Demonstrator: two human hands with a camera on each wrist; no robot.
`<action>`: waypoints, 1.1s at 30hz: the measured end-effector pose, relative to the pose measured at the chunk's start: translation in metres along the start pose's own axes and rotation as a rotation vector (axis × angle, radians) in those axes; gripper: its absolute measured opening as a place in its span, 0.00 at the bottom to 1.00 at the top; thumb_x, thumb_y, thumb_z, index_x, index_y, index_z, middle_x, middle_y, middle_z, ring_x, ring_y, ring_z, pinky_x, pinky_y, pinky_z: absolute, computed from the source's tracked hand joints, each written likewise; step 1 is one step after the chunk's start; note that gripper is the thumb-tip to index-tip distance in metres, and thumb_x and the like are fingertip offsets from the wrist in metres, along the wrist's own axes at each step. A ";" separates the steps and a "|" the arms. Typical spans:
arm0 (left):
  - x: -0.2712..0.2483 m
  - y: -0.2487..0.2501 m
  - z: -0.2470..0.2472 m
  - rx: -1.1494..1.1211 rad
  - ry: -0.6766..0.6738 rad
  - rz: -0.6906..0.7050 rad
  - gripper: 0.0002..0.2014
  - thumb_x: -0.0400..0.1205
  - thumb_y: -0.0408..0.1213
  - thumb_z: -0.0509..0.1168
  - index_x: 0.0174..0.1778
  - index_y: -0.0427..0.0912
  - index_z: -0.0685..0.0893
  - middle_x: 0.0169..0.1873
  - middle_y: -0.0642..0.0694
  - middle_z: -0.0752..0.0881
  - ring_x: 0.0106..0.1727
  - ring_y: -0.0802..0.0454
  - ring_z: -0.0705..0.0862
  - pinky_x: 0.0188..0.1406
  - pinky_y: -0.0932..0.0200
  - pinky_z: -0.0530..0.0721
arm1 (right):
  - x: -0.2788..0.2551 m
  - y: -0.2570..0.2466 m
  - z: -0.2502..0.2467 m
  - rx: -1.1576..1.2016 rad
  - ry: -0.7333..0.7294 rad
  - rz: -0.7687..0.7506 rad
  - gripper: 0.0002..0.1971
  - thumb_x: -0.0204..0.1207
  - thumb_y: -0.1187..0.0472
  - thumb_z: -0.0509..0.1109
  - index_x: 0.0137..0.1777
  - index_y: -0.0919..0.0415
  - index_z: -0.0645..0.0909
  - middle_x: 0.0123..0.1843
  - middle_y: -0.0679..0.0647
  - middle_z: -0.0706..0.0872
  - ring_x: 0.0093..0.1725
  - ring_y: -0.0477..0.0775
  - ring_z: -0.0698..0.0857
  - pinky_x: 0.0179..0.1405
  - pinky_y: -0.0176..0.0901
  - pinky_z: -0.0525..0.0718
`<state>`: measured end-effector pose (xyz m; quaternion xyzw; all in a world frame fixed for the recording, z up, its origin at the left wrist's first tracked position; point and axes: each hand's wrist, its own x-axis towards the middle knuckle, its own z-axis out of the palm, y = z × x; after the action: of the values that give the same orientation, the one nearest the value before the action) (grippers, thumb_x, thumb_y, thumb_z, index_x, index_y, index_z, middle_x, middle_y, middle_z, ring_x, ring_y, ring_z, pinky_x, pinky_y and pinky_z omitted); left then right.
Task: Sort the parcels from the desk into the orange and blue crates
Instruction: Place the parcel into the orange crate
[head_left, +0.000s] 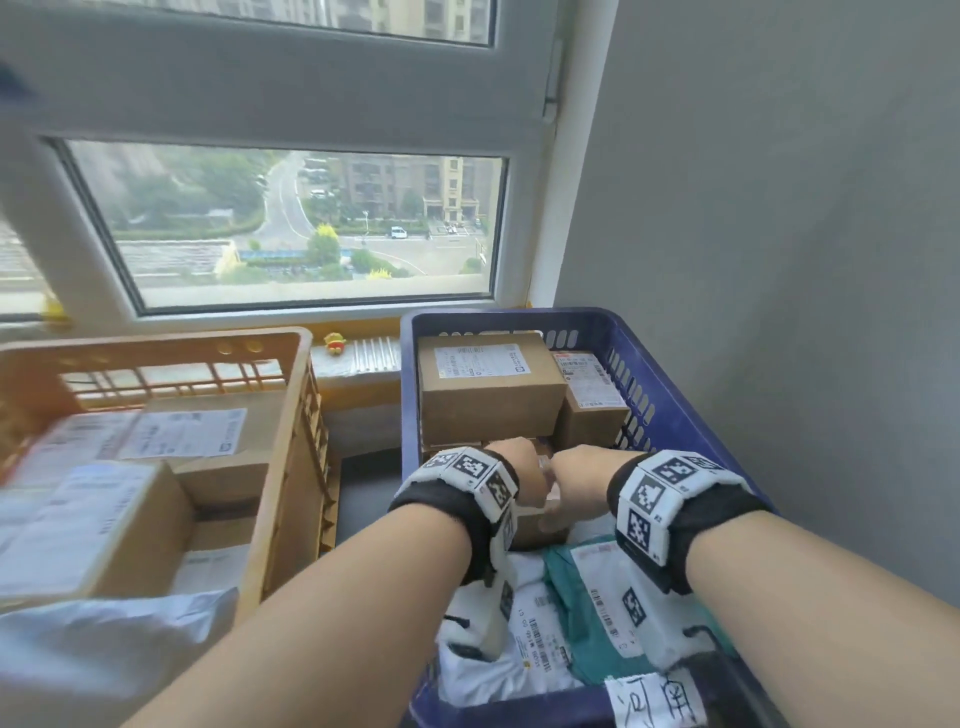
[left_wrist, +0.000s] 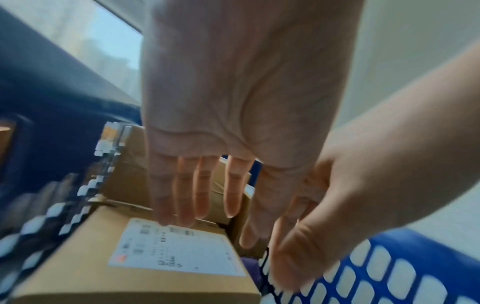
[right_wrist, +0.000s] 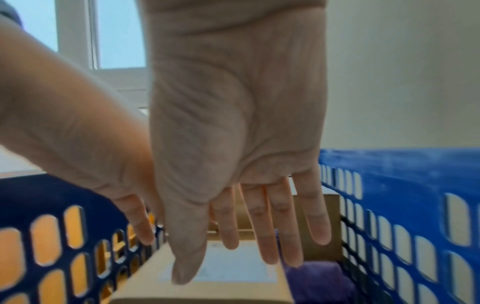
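Both hands are positioned inside the blue slotted plastic crate (head_left: 670, 395), above a brown cardboard parcel with a white shipping label (left_wrist: 145, 259) that lies near the crate's left wall. The left hand (left_wrist: 233, 115) and the right hand (right_wrist: 233, 131) are held with fingers straight and slightly spread, nothing being gripped; whether the fingertips touch the parcel cannot be told. An orange slotted plastic crate (head_left: 291, 415), also loaded with cardboard parcels, is located just beside the blue crate's left wall.

Both hands, left (head_left: 519, 470) and right (head_left: 582, 480), side by side, fingers (right_wrist: 275, 222) straight.
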<state>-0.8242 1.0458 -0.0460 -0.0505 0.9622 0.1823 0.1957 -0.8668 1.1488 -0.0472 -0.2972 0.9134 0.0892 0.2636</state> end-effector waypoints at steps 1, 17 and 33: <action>-0.006 -0.001 -0.005 -0.011 0.011 -0.010 0.15 0.82 0.36 0.66 0.63 0.35 0.83 0.61 0.39 0.85 0.63 0.42 0.84 0.54 0.56 0.80 | -0.004 -0.007 -0.006 0.003 0.023 -0.015 0.25 0.74 0.45 0.76 0.67 0.56 0.82 0.62 0.55 0.87 0.59 0.57 0.86 0.59 0.49 0.84; -0.127 -0.125 -0.057 -0.020 0.374 -0.257 0.12 0.83 0.34 0.61 0.58 0.39 0.86 0.54 0.42 0.87 0.52 0.44 0.86 0.51 0.54 0.85 | -0.034 -0.170 -0.066 -0.087 0.303 -0.157 0.16 0.82 0.63 0.61 0.65 0.56 0.85 0.63 0.56 0.87 0.61 0.59 0.86 0.64 0.53 0.85; -0.386 -0.376 -0.038 -0.211 0.597 -0.663 0.13 0.84 0.39 0.59 0.58 0.38 0.85 0.55 0.40 0.88 0.55 0.40 0.86 0.50 0.53 0.82 | -0.090 -0.520 -0.044 -0.185 0.386 -0.556 0.17 0.80 0.65 0.61 0.64 0.55 0.86 0.64 0.55 0.87 0.61 0.60 0.86 0.62 0.52 0.85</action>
<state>-0.4196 0.6923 0.0142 -0.4255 0.8846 0.1843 -0.0487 -0.5178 0.7594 0.0350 -0.5686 0.8185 0.0387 0.0724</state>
